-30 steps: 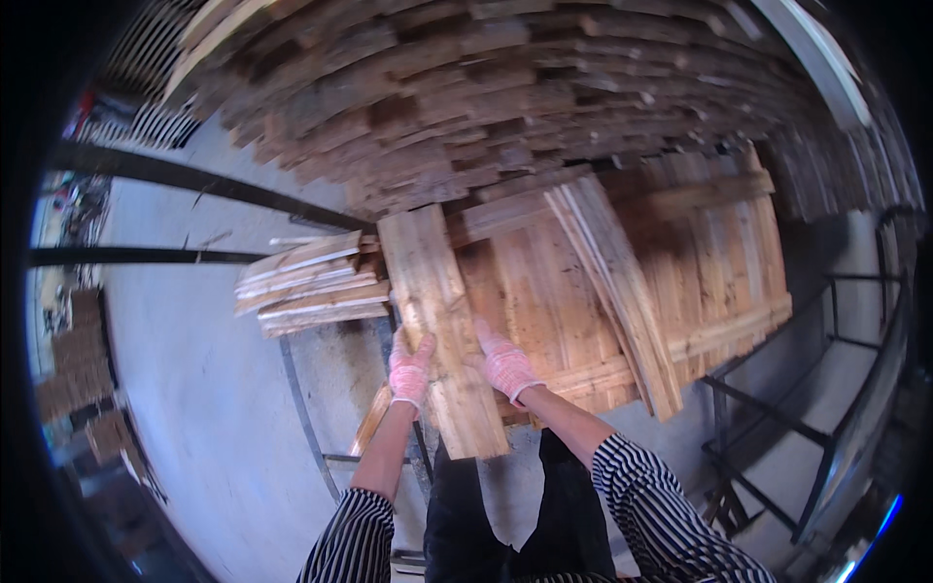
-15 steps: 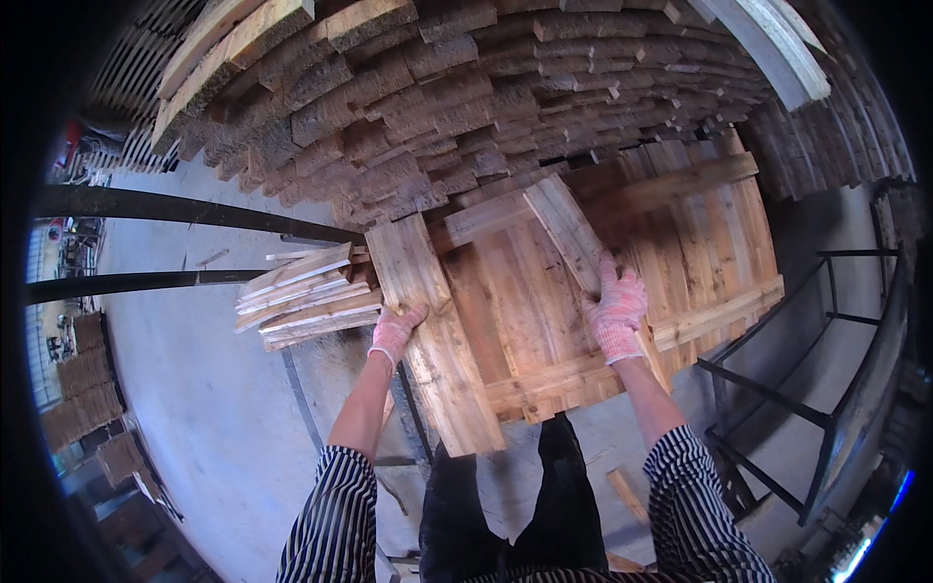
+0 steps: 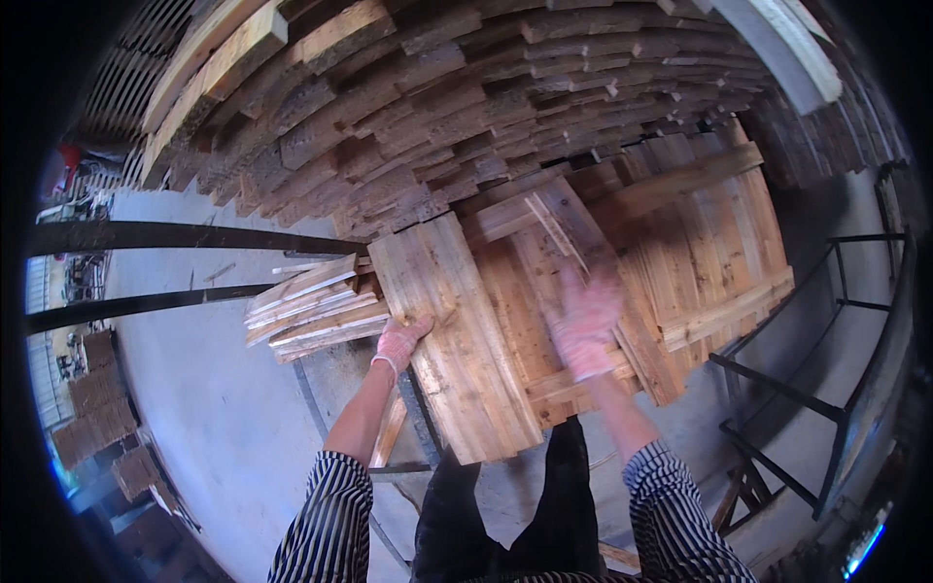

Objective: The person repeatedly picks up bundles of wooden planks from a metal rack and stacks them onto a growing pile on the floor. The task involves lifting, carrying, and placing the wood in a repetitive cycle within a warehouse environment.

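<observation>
At wide boards (image 3: 465, 350) — left hand (image 3: 399, 341), pink-gloved

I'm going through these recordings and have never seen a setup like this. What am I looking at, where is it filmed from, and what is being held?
There is no robot here: a person works with their own two gloved hands. The view comes from a fisheye camera on their head, looking down, so straight edges bend. Before them lies a plank panel with crosspieces, and wooden boards at its left end. The left hand touches those boards' left edge. The right hand, blurred, is over the panel; whether it holds anything is unclear. Beyond rises a large timber stack.
</observation>
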Demonstrator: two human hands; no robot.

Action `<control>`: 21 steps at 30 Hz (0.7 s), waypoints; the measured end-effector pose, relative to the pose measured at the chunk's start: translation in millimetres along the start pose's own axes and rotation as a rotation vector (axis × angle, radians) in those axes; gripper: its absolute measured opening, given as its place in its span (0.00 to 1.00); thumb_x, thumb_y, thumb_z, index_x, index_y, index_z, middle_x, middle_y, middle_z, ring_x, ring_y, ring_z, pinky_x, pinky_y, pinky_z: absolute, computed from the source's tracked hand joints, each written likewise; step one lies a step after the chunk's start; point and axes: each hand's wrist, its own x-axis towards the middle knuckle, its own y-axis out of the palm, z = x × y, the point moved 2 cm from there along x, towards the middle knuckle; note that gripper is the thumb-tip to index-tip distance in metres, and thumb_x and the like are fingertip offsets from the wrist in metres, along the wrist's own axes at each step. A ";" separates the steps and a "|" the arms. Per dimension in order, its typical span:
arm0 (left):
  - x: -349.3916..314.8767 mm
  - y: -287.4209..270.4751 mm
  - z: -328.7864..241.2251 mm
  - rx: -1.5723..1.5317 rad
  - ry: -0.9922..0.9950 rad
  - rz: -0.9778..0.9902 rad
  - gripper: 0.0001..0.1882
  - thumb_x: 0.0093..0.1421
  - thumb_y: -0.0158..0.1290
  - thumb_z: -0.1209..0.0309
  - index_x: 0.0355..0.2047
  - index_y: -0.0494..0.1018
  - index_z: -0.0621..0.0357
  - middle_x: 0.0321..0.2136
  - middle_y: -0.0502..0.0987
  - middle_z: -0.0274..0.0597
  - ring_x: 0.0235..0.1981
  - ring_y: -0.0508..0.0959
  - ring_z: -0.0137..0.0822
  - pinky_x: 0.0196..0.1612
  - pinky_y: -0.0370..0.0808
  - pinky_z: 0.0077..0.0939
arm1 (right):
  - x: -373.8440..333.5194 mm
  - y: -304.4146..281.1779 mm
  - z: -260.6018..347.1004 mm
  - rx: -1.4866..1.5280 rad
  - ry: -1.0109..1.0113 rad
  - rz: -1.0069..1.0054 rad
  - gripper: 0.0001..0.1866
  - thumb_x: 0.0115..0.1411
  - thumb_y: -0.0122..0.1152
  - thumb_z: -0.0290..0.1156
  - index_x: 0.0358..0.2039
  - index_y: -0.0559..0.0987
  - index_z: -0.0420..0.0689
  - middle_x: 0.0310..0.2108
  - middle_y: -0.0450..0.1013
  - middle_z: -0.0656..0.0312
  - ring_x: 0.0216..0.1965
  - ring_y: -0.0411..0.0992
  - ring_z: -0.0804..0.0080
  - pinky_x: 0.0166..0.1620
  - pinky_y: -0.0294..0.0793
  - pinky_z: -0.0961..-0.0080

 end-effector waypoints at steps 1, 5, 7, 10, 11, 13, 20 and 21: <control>-2.1 9.8 -7.7 0.005 -0.015 0.009 0.35 0.58 0.68 0.53 0.55 0.73 0.70 0.45 0.83 0.46 0.42 0.82 0.35 0.49 0.78 0.30 | 4.4 -5.9 -42.0 -0.203 0.051 -0.106 0.39 0.58 0.68 0.50 0.68 0.66 0.58 0.60 0.65 0.44 0.60 0.67 0.45 0.60 0.70 0.54; 30.5 -3.2 25.2 -0.118 0.042 0.058 0.37 0.55 0.70 0.52 0.53 0.73 0.72 0.45 0.82 0.49 0.43 0.82 0.38 0.47 0.79 0.32 | 20.6 8.8 -83.4 0.061 0.150 0.184 0.44 0.53 0.73 0.53 0.69 0.64 0.65 0.58 0.67 0.46 0.57 0.70 0.49 0.56 0.72 0.55; 35.0 -2.0 34.8 -0.080 0.055 0.060 0.37 0.56 0.69 0.51 0.52 0.73 0.72 0.44 0.82 0.50 0.42 0.82 0.38 0.47 0.79 0.32 | 19.0 4.7 -52.8 0.020 0.251 0.301 0.42 0.53 0.72 0.55 0.67 0.66 0.65 0.55 0.69 0.47 0.54 0.72 0.50 0.53 0.73 0.53; 46.6 -9.5 40.3 0.033 0.036 0.016 0.37 0.57 0.67 0.49 0.53 0.74 0.70 0.43 0.83 0.50 0.42 0.83 0.38 0.47 0.78 0.33 | 22.7 27.1 -10.3 0.140 0.302 0.386 0.34 0.58 0.65 0.58 0.63 0.69 0.64 0.49 0.73 0.49 0.50 0.74 0.52 0.48 0.75 0.49; 39.4 -15.3 43.5 0.038 0.005 0.012 0.36 0.57 0.67 0.50 0.53 0.74 0.69 0.43 0.83 0.49 0.41 0.83 0.38 0.47 0.79 0.33 | 10.6 16.9 31.9 0.231 0.173 0.338 0.32 0.59 0.63 0.58 0.62 0.71 0.63 0.46 0.74 0.49 0.49 0.75 0.52 0.48 0.75 0.48; 33.2 12.4 18.6 0.031 0.036 0.082 0.34 0.58 0.66 0.50 0.53 0.74 0.68 0.43 0.83 0.48 0.41 0.83 0.38 0.46 0.79 0.32 | -9.3 38.3 33.0 0.323 0.025 0.159 0.31 0.58 0.65 0.56 0.60 0.73 0.61 0.46 0.74 0.49 0.48 0.76 0.53 0.47 0.75 0.50; 10.2 7.6 6.9 0.009 0.074 0.071 0.31 0.60 0.65 0.54 0.55 0.75 0.63 0.44 0.83 0.45 0.44 0.82 0.38 0.50 0.77 0.32 | 24.7 19.2 -66.0 -0.067 0.094 0.009 0.41 0.53 0.69 0.59 0.66 0.69 0.62 0.53 0.70 0.43 0.51 0.73 0.49 0.52 0.74 0.53; 8.0 9.2 -2.2 0.028 0.060 0.061 0.31 0.60 0.65 0.54 0.55 0.75 0.63 0.45 0.83 0.46 0.44 0.82 0.38 0.51 0.77 0.32 | 29.7 24.6 -83.8 -0.021 0.116 0.080 0.41 0.53 0.68 0.60 0.66 0.69 0.62 0.54 0.70 0.42 0.51 0.73 0.50 0.52 0.74 0.54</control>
